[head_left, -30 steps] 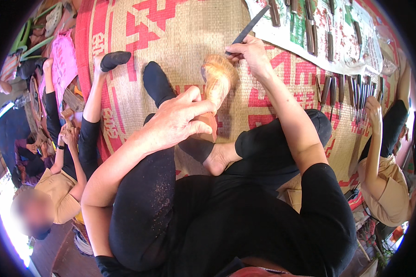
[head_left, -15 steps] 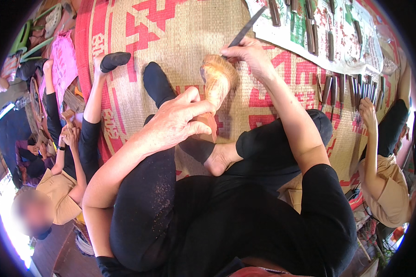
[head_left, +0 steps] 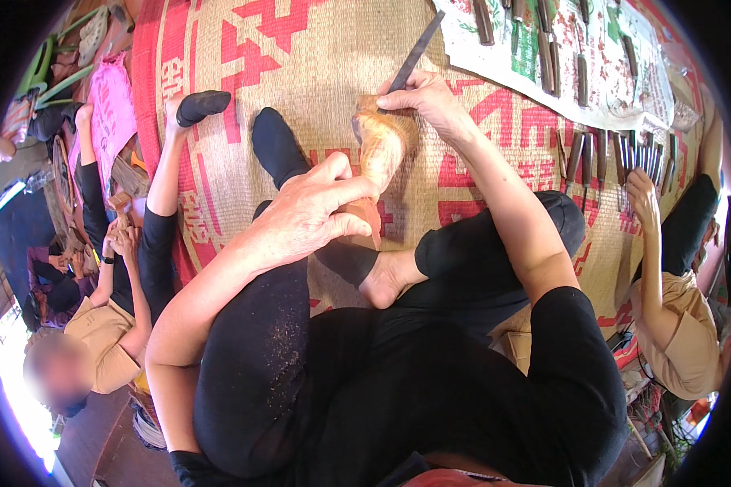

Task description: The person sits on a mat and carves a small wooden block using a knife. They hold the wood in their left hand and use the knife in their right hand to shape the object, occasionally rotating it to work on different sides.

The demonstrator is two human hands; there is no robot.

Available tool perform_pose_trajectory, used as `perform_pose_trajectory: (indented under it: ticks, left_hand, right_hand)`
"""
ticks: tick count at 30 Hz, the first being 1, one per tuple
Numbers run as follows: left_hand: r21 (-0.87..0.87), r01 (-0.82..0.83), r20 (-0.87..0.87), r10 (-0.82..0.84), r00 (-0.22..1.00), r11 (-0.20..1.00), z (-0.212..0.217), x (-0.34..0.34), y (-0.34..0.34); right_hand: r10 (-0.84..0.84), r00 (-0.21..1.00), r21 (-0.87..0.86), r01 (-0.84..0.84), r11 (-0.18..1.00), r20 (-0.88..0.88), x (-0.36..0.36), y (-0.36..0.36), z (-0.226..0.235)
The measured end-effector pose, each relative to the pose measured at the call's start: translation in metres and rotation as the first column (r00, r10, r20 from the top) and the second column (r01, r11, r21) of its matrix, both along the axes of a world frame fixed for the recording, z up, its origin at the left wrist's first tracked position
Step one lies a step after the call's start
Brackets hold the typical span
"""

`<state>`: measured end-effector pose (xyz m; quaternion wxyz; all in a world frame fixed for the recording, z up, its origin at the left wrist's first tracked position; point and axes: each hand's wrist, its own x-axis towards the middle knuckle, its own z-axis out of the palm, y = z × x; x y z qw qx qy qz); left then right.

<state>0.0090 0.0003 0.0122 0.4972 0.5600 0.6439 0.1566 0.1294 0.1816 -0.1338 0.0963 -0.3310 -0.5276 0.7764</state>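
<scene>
One pale wooden piece has its long axis near to far over the woven mat, broad end pointing far, near end gripped in the left hand; the right hand, beside the far end, pinches a dark flat file pointing far and slightly right

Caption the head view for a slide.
Above a red-patterned mat, the left hand grips a carved wood piece and the right hand a dark tool.
</scene>
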Motion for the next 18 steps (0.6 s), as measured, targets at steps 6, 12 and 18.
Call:
perform_pose_trajectory:
  ticks: [6, 12, 18]
  left_hand:
    - [-0.022, 0.052, -0.038, -0.053, 0.998, 0.998, 0.004, 0.002, 0.004]
    - [0.015, 0.006, -0.003, -0.006, 1.000, 1.000, -0.002, 0.000, 0.001]
    - [-0.020, 0.018, -0.014, -0.018, 1.000, 1.000, 0.002, 0.000, 0.002]
  right_hand:
    - [-0.129, 0.988, -0.038, 0.133, 0.990, 0.081, 0.004, 0.012, -0.013]
    - [-0.057, 0.998, 0.010, 0.057, 0.998, -0.024, -0.002, -0.001, -0.004]
    - [-0.134, 0.991, -0.025, 0.135, 0.991, 0.022, 0.006, 0.015, -0.012]
